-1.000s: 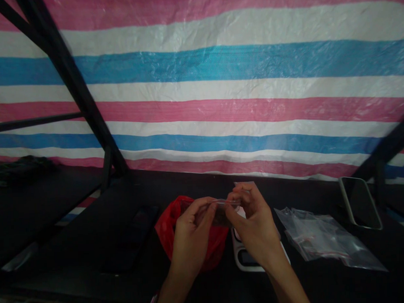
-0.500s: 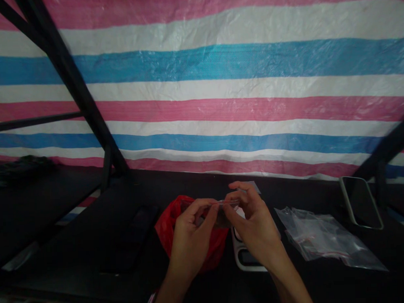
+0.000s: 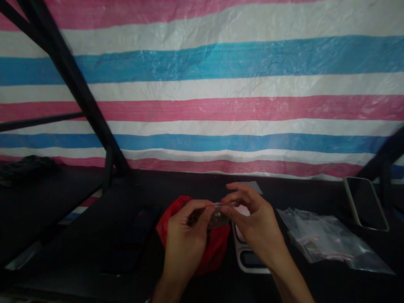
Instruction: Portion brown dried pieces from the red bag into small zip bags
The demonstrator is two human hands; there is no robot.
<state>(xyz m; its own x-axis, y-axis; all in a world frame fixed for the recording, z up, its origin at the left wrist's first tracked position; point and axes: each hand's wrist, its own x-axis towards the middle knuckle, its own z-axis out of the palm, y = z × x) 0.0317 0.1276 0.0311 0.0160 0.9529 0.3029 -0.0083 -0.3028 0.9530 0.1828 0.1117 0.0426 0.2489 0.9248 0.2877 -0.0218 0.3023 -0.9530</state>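
A small clear zip bag (image 3: 218, 219) is pinched at its top edge between both hands, with something dark inside that I cannot make out. My left hand (image 3: 187, 233) grips its left side, thumb against fingers. On the other side my right hand (image 3: 257, 224) pinches the edge with thumb and forefinger, its other fingers raised. Below and behind my left hand sits a crumpled red plastic bag (image 3: 216, 256). A white digital scale (image 3: 251, 259) with a dark display lies partly hidden under my right hand.
To the right lies a pile of clear zip bags (image 3: 327, 237), with a phone (image 3: 367, 203) propped beyond it. A dark flat object (image 3: 132, 238) rests at left on the black table (image 3: 76, 257). A black metal frame (image 3: 84, 102) stands before a striped sheet (image 3: 237, 110).
My left hand has shifted slightly left and turned, and the fingers of both hands have moved along the zip bag's edge. More of the bag's front now shows.
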